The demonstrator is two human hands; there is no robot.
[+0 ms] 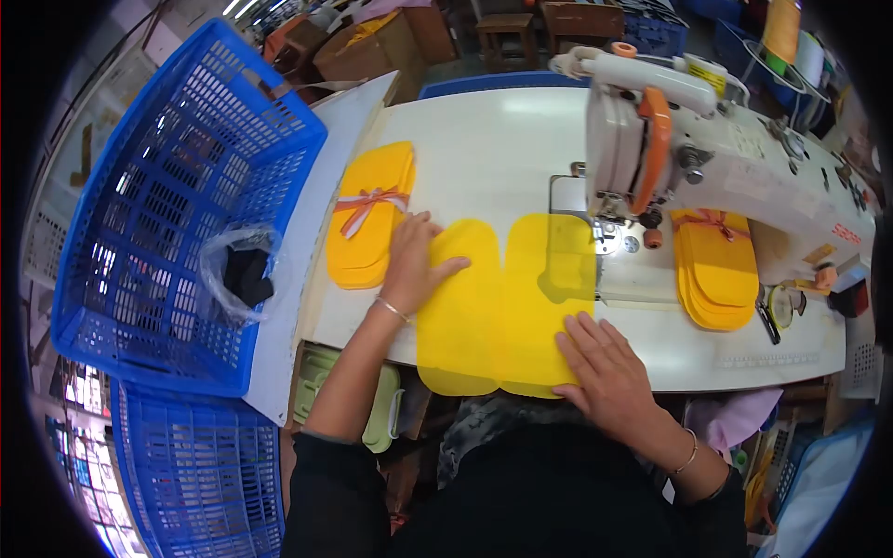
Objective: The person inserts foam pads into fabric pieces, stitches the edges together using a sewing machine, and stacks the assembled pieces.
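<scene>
From my remote station, I observe both hands at the white sewing table. The workpiece is two thin, translucent yellow panels with rounded ends, laid flat side by side between the hands. I cannot tell whether they are joined along the middle line.

Left hand: open, thumb spread from the fingers. It lies at the left edge of the left panel, with the thumb over the panel. The fingertips are just beside a stacked bundle of opaque yellow rounded pieces, tied with a striped ribbon; I cannot confirm contact.

Right hand: open, palm down, fingers extended. Its fingertips and thumb lie on the near right edge of the right panel.

The right panel's far portion overlaps the metal plate of the white sewing machine; the plate shows through. A second ribbon-tied yellow bundle sits beneath the machine arm. Left of the table stands a blue perforated plastic basket.
</scene>
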